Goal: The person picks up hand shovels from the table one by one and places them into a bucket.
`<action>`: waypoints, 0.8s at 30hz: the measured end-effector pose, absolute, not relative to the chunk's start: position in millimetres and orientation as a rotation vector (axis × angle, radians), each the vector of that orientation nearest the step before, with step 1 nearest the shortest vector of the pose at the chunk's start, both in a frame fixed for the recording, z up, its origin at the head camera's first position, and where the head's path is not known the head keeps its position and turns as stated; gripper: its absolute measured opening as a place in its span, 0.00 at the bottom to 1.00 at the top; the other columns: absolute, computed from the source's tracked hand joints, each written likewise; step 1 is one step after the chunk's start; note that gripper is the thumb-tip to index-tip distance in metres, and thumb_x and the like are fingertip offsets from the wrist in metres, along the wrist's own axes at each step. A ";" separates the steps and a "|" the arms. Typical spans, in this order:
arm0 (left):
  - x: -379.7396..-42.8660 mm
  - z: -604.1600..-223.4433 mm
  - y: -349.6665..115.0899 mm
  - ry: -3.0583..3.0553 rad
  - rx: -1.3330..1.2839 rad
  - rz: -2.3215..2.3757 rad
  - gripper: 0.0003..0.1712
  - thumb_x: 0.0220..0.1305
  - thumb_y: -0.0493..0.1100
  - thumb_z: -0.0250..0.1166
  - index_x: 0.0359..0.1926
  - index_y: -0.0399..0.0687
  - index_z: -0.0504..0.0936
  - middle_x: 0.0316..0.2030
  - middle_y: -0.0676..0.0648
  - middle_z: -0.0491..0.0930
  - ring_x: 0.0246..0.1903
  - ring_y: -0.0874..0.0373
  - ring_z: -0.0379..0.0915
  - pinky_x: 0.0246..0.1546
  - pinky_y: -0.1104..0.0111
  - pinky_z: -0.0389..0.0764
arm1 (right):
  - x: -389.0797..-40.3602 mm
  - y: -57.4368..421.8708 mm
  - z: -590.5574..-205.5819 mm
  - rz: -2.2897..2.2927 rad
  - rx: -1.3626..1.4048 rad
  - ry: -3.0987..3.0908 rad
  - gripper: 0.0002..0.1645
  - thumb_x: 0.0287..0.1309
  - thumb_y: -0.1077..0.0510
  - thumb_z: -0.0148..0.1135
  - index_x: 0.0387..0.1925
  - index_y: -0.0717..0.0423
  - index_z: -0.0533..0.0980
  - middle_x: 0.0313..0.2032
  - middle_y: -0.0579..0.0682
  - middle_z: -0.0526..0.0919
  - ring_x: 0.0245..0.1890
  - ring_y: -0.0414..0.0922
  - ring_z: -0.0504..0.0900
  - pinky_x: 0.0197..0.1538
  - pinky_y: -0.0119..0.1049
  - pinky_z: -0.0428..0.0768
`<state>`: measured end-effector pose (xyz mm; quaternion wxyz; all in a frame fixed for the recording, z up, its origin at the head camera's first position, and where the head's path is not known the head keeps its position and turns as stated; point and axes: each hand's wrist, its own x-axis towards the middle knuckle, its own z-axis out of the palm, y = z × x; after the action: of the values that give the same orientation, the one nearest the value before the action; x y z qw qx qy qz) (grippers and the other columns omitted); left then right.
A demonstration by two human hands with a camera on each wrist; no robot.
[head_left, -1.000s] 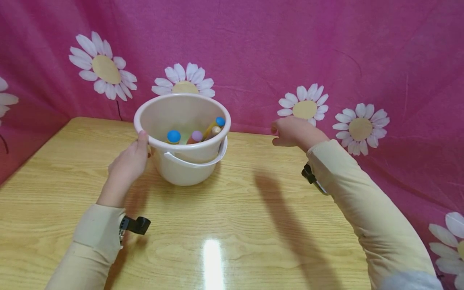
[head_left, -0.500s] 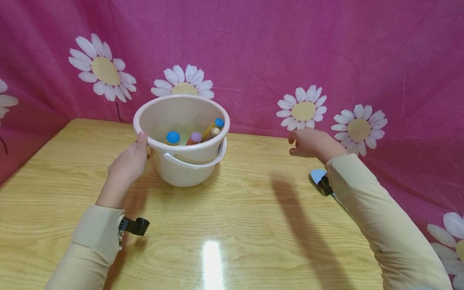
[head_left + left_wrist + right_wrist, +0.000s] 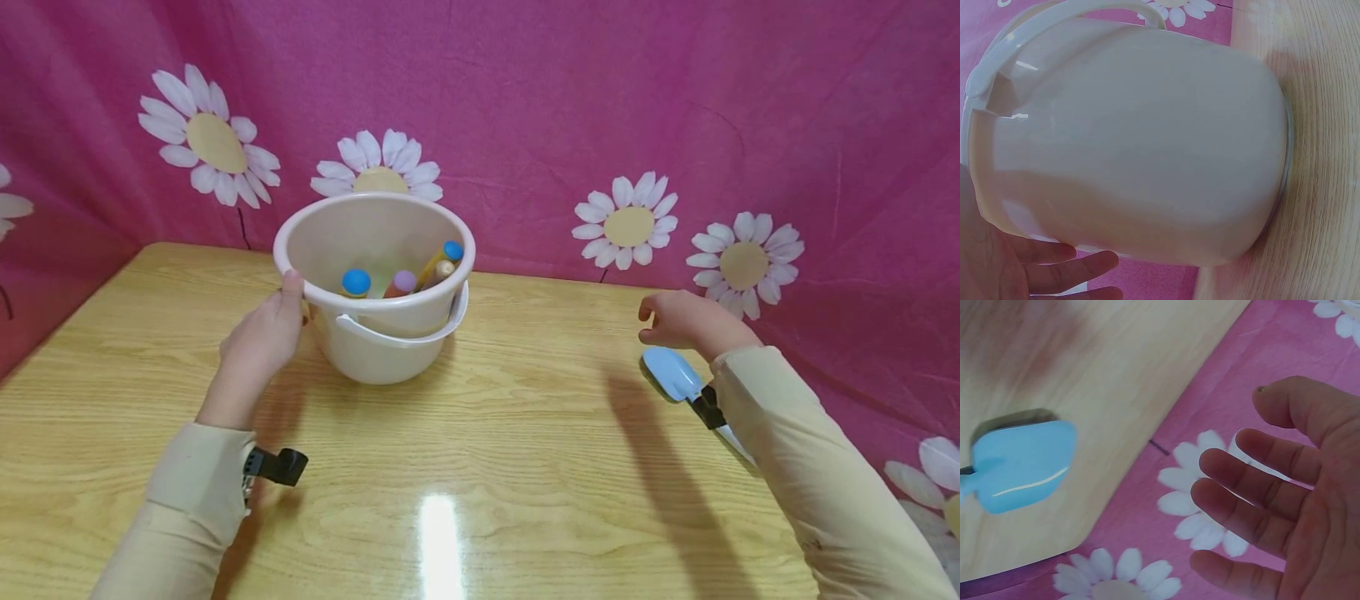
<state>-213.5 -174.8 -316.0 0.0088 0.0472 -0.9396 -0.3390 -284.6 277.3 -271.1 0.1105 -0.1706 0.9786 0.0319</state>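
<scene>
A pale pink-white bucket (image 3: pixel 390 350) stands at the back left of the table, its white handle hanging down in front. My left hand (image 3: pixel 262 333) grips its left rim, thumb over the edge and fingers along the outer wall. In the left wrist view, the fingers (image 3: pixel 1072 275) show below the bucket wall (image 3: pixel 1141 137). My right hand (image 3: pixel 690 321), holding nothing, hovers at the right, its fingers loosely bent in the right wrist view. Just below it lies a small toy shovel with a light blue blade (image 3: pixel 671 373); the sleeve covers part of its handle.
Several objects with coloured rounded ends lie in the bucket, among them a blue-ended one (image 3: pixel 356 282) and a lilac-ended one (image 3: pixel 405 282). A magenta cloth (image 3: pixel 510 125) with daisies hangs behind the wooden table (image 3: pixel 525 467) and along its sides.
My right hand has moved to the right and a little nearer, and the shovel's blue blade has come into view from behind the sleeve. My left hand stays on the bucket rim.
</scene>
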 end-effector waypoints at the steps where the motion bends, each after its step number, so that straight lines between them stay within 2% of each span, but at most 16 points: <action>1: -213.3 -315.9 -174.8 -2.936 0.148 -1.060 0.47 0.61 0.66 0.13 0.62 0.38 0.58 0.50 0.32 0.68 0.46 0.37 0.63 0.37 0.47 0.64 | -284.1 281.2 -273.0 0.088 -0.502 2.869 0.17 0.48 0.58 0.59 0.37 0.67 0.73 0.28 0.54 0.77 0.30 0.49 0.75 0.37 0.48 0.73; 16: -213.5 -314.8 -175.0 -2.941 0.168 -1.049 0.48 0.61 0.66 0.13 0.59 0.38 0.62 0.49 0.32 0.69 0.47 0.35 0.63 0.39 0.43 0.63 | -269.8 338.4 -303.9 -0.073 -0.329 2.781 0.20 0.49 0.56 0.59 0.39 0.69 0.71 0.30 0.56 0.77 0.31 0.49 0.75 0.36 0.47 0.73; 24: -213.4 -314.5 -173.9 -2.945 0.183 -1.055 0.49 0.61 0.67 0.12 0.58 0.37 0.63 0.49 0.31 0.69 0.47 0.35 0.63 0.39 0.44 0.63 | -260.3 359.8 -319.7 -0.082 -0.282 2.769 0.21 0.47 0.56 0.61 0.37 0.70 0.71 0.29 0.57 0.77 0.31 0.52 0.75 0.36 0.49 0.73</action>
<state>-213.4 -173.9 -314.5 0.0039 0.0584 -0.9398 -0.3368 -260.3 359.8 -319.7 0.1776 -0.0996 0.9786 -0.0290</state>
